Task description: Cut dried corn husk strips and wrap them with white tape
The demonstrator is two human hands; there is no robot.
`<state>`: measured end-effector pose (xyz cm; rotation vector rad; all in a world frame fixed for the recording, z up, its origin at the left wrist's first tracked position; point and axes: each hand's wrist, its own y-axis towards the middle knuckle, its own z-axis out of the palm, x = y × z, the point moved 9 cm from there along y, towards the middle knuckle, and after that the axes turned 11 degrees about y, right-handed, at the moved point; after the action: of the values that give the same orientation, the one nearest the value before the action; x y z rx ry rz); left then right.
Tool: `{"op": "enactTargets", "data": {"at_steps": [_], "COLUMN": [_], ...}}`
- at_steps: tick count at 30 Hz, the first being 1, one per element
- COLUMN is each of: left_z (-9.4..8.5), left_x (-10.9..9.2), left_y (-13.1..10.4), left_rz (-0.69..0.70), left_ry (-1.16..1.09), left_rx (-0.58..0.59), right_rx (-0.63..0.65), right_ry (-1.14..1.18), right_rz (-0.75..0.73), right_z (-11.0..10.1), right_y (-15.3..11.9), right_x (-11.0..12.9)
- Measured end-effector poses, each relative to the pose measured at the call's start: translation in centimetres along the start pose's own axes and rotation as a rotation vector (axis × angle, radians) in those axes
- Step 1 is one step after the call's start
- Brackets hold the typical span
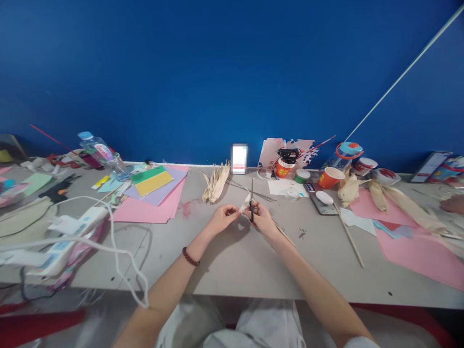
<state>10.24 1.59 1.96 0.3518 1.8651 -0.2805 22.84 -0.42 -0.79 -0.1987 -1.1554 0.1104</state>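
Pinched at the centre of the frame, 1 pale corn-husk strip [245, 204] is held in the fingertips of the left hand [226, 215], while the right hand [261, 218] grips 1 pair of black-handled scissors [252, 211] upright against the strip; whether the blades are parted cannot be told. Work on this strip appears to be under way: it lies apart from the other husk, but whether any cut is complete is not discernible. Unhandled material comprises 1 corn-husk bundle [216, 184], just above and left of the hands, and at least 3 husk pieces [379, 196] at the right of the frame, suggesting that much is left. Also counted: 2 orange-red paper cups [330, 178] right of centre, 1 with a black tool, probably a glue gun [288, 154], on top; 2 thin wooden sticks [350, 237], lower right of centre; 1 plastic bottle [103, 152], left; and 1 power strip [72, 241], lower left.
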Motion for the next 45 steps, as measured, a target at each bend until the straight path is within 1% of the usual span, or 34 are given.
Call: {"op": "enactTargets", "data": {"at_steps": [3, 8, 10, 15, 20, 25, 30, 35, 40, 45], "left_z": [-1.1, -3.5, -4.2, -5.5, -5.4, -4.8, -4.1, -3.7, -3.6, -3.5], "left_x": [0.0, -0.2, -0.1, 1.1, 1.0, 0.4, 0.1, -0.5, -0.4, -0.4], "left_y": [0.1, 0.1, 0.1, 0.2, 0.2, 0.1, 0.2, 0.1, 0.0, -0.1], "left_rz": [-0.020, -0.036, -0.038, -0.061, -0.030, -0.015, -0.005, 0.035, 0.038, 0.019], "left_ry": [-0.069, -0.226, -0.284, -0.426, -0.413, -0.375, -0.324, -0.299, -0.267, -0.242], "left_rx": [-0.076, -0.244, -0.298, -0.421, -0.413, -0.387, -0.353, -0.321, -0.328, -0.323], "right_rx": [0.023, 0.172, 0.210, 0.260, 0.269, 0.267, 0.226, 0.182, 0.166, 0.165], "right_ry": [-0.042, -0.178, -0.208, -0.249, -0.277, -0.314, -0.329, -0.348, -0.402, -0.420], "right_rz": [0.025, 0.151, 0.183, 0.180, 0.180, 0.159, 0.131, 0.076, 0.044, 0.022], "right_z": [0.2, 1.6, 2.0, 2.3, 2.6, 3.1, 3.1, 2.8, 2.9, 2.7], "right_y": [-0.2, -1.0, -1.2, -1.4, -1.9, -2.5, -2.2, -1.9, -2.1, -2.0], "right_x": [0.0, -1.0, -1.5, -2.3, -2.3, -1.4, -1.2, -0.9, -0.4, -0.3]}}
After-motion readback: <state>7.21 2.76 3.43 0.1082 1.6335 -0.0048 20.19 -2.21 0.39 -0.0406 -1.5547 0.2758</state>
